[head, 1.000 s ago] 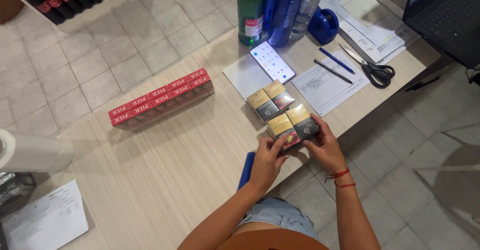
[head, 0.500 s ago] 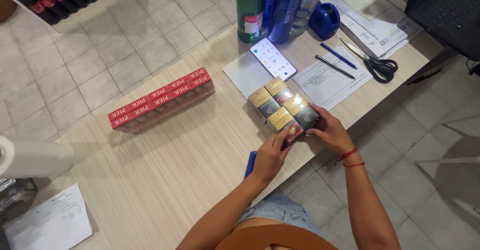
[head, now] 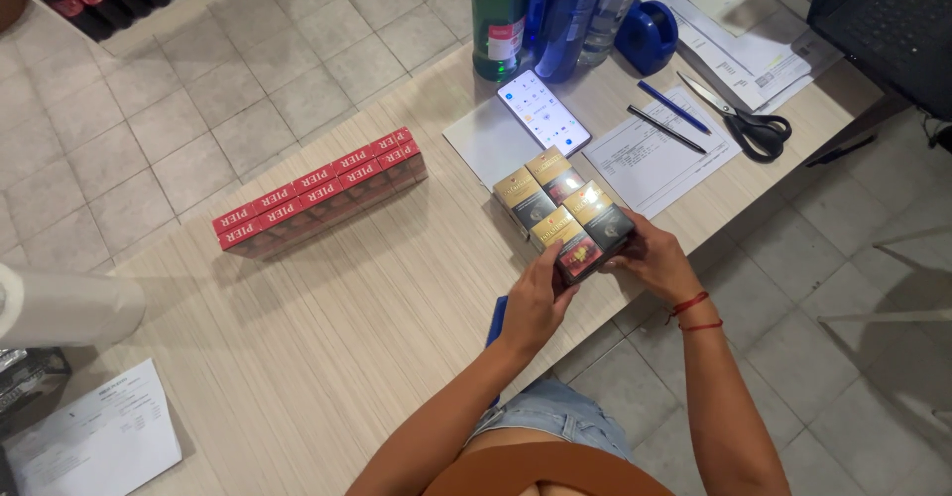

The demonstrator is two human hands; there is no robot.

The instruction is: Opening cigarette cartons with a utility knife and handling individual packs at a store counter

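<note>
Change: since a second ago both hands have shifted slightly, keeping the near packs pinched.
Left hand (head: 535, 303): fingers curled against the near pair of gold-and-black packs (head: 580, 233), near desk (head: 327, 327) edge.
Right hand (head: 650, 258): closed around their right side.
Handling: likely light, stiff, slick-wrapped; grip the sides.
Room: red carton (head: 322, 190) well left; phone (head: 542, 111) and papers behind.

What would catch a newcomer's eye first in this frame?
Both hands, the left hand and right hand, grip a pair of gold-and-dark small boxes at the near edge of the wooden counter, with two matching boxes just behind. To the left lies a long row of red cartons; a lit phone sits beyond on white paper.
</note>
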